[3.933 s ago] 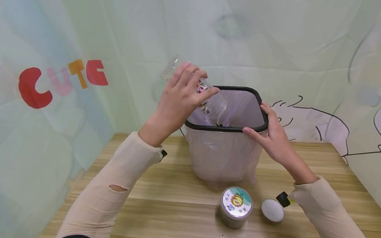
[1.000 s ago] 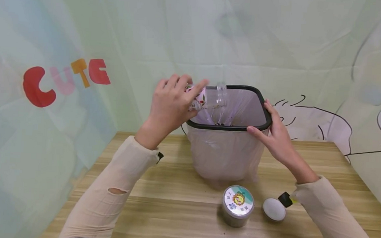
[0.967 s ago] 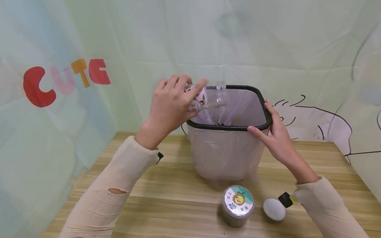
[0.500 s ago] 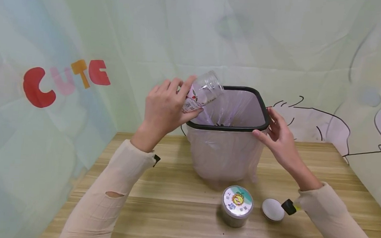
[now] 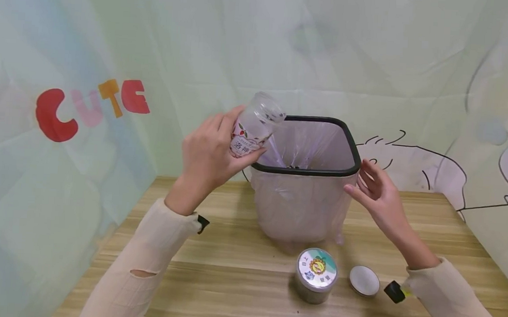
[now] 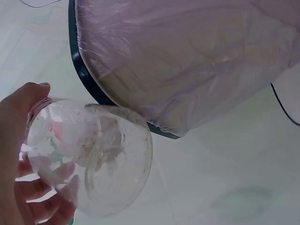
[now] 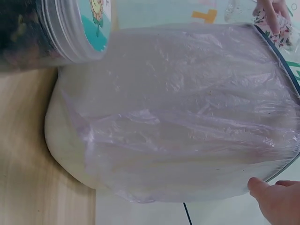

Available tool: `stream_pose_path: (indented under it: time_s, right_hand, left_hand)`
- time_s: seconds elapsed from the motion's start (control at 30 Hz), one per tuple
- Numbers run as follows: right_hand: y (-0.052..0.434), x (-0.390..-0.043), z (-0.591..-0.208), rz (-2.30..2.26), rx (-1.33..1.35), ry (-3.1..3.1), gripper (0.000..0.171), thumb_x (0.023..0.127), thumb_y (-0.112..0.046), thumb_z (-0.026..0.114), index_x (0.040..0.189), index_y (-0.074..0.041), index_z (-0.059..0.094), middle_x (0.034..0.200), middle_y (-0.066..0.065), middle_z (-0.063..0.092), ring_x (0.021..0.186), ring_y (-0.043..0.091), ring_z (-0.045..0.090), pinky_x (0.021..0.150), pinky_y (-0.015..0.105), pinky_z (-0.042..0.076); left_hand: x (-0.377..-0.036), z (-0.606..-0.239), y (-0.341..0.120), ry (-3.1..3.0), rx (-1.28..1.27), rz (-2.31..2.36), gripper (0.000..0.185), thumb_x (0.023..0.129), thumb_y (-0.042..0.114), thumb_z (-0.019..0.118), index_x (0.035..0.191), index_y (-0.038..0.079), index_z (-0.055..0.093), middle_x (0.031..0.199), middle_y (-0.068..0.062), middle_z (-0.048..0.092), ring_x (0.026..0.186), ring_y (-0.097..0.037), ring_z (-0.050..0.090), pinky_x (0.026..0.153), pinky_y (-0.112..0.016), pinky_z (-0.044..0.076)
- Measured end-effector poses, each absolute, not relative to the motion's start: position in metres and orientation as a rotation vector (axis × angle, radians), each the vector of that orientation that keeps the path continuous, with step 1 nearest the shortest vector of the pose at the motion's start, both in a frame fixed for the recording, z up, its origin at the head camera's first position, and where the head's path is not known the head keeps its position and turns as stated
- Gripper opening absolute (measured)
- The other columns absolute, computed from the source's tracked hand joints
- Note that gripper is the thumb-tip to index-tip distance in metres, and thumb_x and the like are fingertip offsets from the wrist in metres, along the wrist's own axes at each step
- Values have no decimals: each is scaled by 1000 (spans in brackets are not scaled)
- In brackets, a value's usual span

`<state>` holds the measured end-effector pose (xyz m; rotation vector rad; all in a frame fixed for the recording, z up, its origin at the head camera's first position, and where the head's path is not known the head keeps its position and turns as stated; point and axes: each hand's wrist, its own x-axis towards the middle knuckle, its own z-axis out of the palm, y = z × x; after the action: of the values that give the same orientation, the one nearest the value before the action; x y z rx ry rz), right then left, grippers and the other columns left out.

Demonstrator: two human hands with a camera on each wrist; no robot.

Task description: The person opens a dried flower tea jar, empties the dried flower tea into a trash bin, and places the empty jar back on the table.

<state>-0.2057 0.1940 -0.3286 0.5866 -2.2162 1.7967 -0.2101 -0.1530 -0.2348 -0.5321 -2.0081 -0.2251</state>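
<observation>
My left hand [image 5: 208, 153] grips a clear empty jar [image 5: 254, 125] with a flowered label, held tilted mouth-up just left of the bin's rim. The left wrist view looks into that jar [image 6: 89, 159] with fingers [image 6: 21, 108] round it. The bin [image 5: 306, 167] has a black rim and a pale plastic liner [image 7: 178, 117]; dark bits lie inside. My right hand [image 5: 376, 190] hovers open beside the bin's right side, a little apart from it; a fingertip [image 7: 274, 199] shows in the right wrist view.
On the wooden table [image 5: 212, 272] in front of the bin stand a lidded jar of dark contents [image 5: 316, 275] and a loose white lid [image 5: 364, 280]. Draped printed cloth walls close in the back and both sides.
The left hand has drawn the jar back from over the bin and tipped it mouth-up. The right hand has let go of the bin's rim and moved slightly away.
</observation>
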Motion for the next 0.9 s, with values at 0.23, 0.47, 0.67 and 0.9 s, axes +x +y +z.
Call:
stream_pose_path:
  time_s: [0.23,0.47,0.67,0.9]
  right_hand:
    - [196,-194,-334,1898,502,-2253,72,94,-7,69,152,6,28,155,27,32,140,29,40,98,17,42]
    - [200,-183,-339,1980,460,-2274,66,97,-12,67,150,8,33,152,29,35,133,14,49,94,14,44]
    - [204,-175,-344,1949,456,-2344,60,98,-17,66,147,7,39,147,24,46,126,10,55,93,14,45]
    - [206,-165,-354,1917,434,-2454,58,100,-25,64,145,5,43,139,11,58,118,4,60,92,14,46]
  left_hand:
    - [-192,-246,-161,-2078,-542,-392,77,75,57,79,132,9,56,93,-6,65,75,-21,59,52,-40,47]
    - [-173,-259,-166,-2134,-519,-462,76,77,59,77,130,10,54,86,-3,60,65,-18,51,46,-33,41]
    - [-159,-272,-168,-2145,-500,-501,81,75,57,80,133,9,52,85,-3,60,61,-18,48,45,-31,37]
    - [-143,-290,-169,-2196,-500,-557,81,73,53,83,133,8,51,91,-4,62,63,-18,53,47,-33,42]
